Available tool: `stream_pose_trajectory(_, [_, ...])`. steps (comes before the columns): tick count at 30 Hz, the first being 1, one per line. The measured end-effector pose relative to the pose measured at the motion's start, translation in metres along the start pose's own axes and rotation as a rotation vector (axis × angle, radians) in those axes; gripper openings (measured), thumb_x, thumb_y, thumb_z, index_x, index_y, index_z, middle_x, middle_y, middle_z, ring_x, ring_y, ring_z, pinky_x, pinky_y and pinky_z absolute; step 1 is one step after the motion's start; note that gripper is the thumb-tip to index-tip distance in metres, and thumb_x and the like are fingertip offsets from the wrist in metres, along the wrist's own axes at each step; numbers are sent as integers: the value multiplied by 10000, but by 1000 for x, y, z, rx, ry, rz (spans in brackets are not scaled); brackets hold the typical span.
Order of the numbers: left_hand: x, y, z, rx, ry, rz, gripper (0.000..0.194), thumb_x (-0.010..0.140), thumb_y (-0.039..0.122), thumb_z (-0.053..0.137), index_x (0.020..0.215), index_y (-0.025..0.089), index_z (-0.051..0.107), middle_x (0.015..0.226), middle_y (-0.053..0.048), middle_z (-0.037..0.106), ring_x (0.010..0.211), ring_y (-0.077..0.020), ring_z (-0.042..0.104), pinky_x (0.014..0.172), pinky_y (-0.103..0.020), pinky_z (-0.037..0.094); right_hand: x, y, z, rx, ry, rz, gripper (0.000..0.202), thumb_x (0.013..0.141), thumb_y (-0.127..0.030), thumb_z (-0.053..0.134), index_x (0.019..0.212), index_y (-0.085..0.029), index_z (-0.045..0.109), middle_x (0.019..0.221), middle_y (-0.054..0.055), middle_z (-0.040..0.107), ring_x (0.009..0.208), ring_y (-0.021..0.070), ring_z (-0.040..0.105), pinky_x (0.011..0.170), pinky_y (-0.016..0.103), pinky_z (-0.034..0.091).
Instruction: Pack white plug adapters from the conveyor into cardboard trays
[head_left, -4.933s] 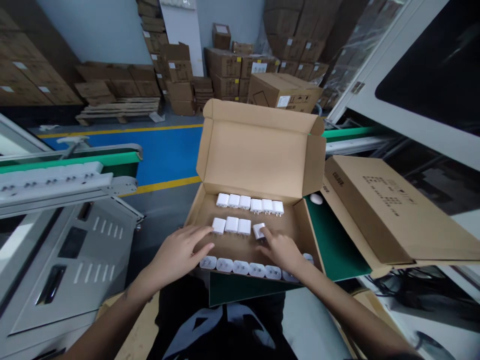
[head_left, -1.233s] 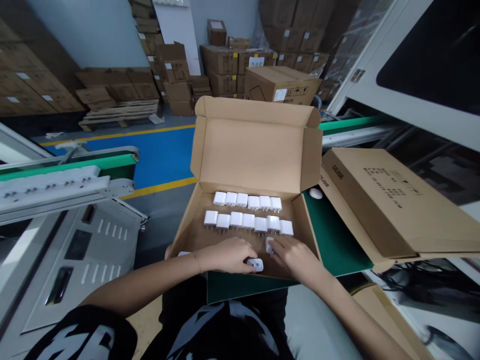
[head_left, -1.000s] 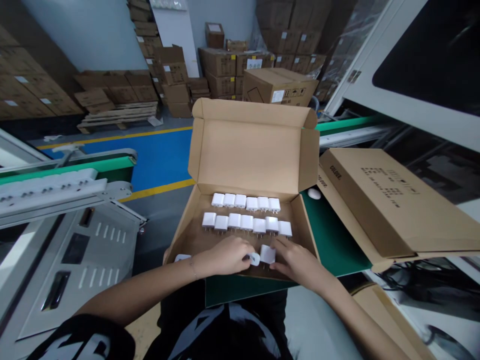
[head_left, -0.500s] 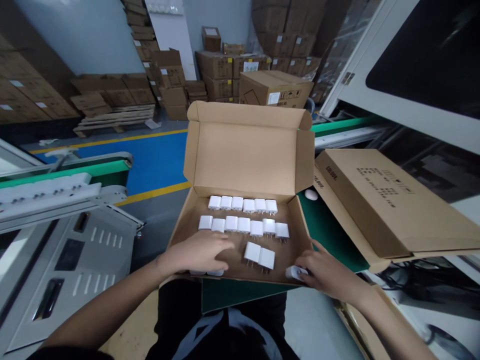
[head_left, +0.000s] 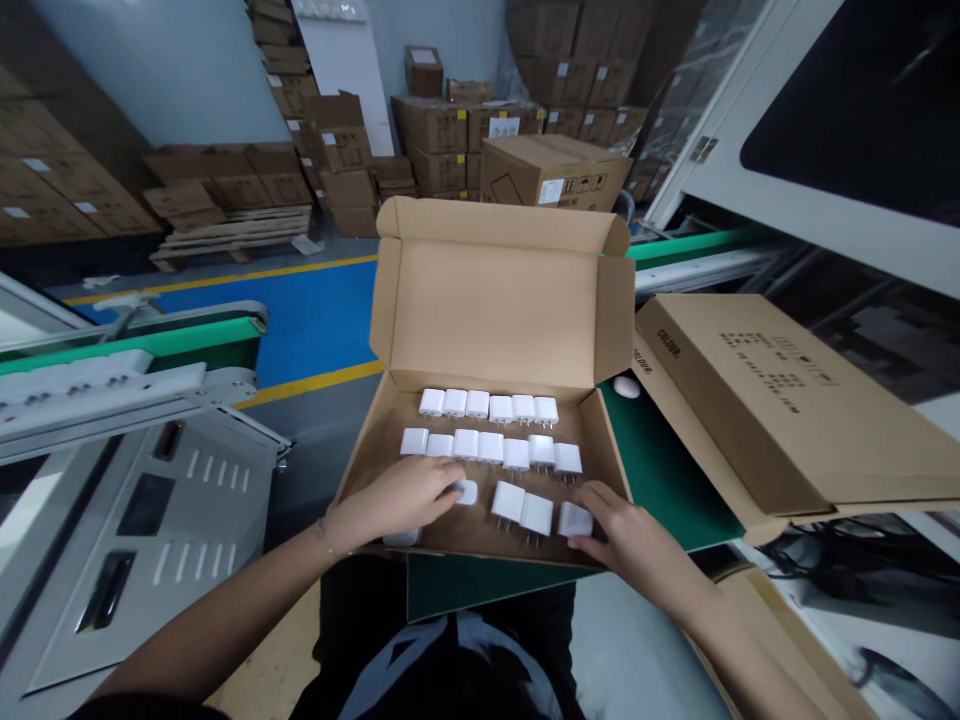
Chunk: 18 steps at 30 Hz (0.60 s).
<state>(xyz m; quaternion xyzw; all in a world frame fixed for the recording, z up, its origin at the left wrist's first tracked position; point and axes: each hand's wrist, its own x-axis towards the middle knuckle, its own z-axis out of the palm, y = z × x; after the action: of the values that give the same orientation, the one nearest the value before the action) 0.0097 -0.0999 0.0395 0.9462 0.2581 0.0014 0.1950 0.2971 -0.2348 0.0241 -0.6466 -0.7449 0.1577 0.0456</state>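
In front of me lies an open cardboard box (head_left: 495, 315) with its lid raised, holding rows of white plug chargers (head_left: 490, 447). My left hand (head_left: 405, 497) grips a white plug charger (head_left: 466, 492) between thumb and fingers, over the box's front left. Another charger (head_left: 402, 537) shows partly beneath that hand. At the front right, my right hand (head_left: 611, 522) pinches a charger (head_left: 576, 520) beside a touching pair of chargers (head_left: 536, 514). Pins stick out toward me from several of them.
A closed carton (head_left: 772, 390) leans on the green surface (head_left: 652, 470) at right, near a white rounded object (head_left: 626, 387). At left, a conveyor (head_left: 187, 345) carries white pieces. Stacked cartons (head_left: 431, 130) and a pallet (head_left: 236, 240) stand behind.
My left hand has closed on a charger from the front left and lifted it rightward. My right hand has brought its charger from the front right edge inward, nearer the pair.
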Motion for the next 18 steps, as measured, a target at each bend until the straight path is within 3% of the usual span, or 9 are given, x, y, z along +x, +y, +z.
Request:
stream_pose_trajectory(2, [5,4,7,141,33,29,145,903,226,419,942,168,546,954,-64,592,749,-172,593,596,-278,442,6,-6,2,-58,-24,48,401,765,-268,676,1122,-175,517,1101,110,573,892,271,642,641,334,501])
stream_pose_trajectory(5, [10,10,17,276,-32,124,141,832,227,540,953,157,516,1061,-91,551,711,-174,586,513,-279,408,16,-18,6,-142,-103,105,305,742,-265,706,988,-154,564,970,91,608,818,288,659,601,333,494])
stream_pose_trajectory(11, [21,13,24,203,-68,187,128,881,222,450,950,172,545,917,-74,570,645,-170,551,504,-295,350,23,-27,10,-186,-77,35,194,765,-237,687,904,-165,572,941,63,604,793,260,655,591,308,482])
stream_pose_trajectory(14, [15,8,11,53,-80,196,187,896,276,439,1002,190,568,941,-62,586,677,-164,562,553,-288,376,20,-22,8,-183,-84,7,196,775,-226,675,936,-168,579,951,62,605,803,253,652,604,314,485])
stream_pose_trajectory(18, [-21,-13,-24,-42,-92,45,201,868,319,504,1017,224,600,1024,-38,610,904,-183,579,723,-275,412,17,-25,-4,-215,-32,47,354,783,-360,677,1068,-181,570,1018,90,611,823,272,648,525,296,447])
